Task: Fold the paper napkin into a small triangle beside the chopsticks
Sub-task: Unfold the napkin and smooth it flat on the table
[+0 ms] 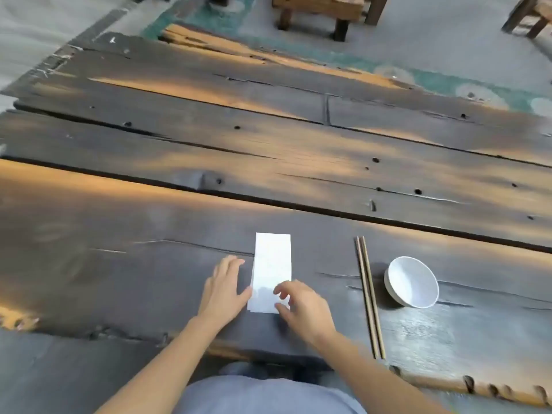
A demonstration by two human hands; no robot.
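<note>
Napkin (272, 271) lies flat on the dark plank table (149, 279), lower centre of frame, as a tall narrow white rectangle, long side running away from the person. No diagonal fold visible.

Left hand (223, 289) is flat on the table at the napkin's left edge, fingers spread and pointing up-frame, thumb touching the paper's lower left side. Holding nothing.

Right hand (301, 307) sits over the napkin's lower right corner, fingers curled, thumb and forefinger near each other at the paper edge. Can't tell if the corner is actually pinched or just touched.

Chopsticks (369, 297) lie as a pair, side by side, right of the napkin with bare table between, running roughly parallel to it and reaching further down-frame. White bowl (412, 282) just right of the chopsticks, tipped so its opening faces the camera.

Wooden stools (316, 10) along the top edge, on the floor beyond the table.
</note>
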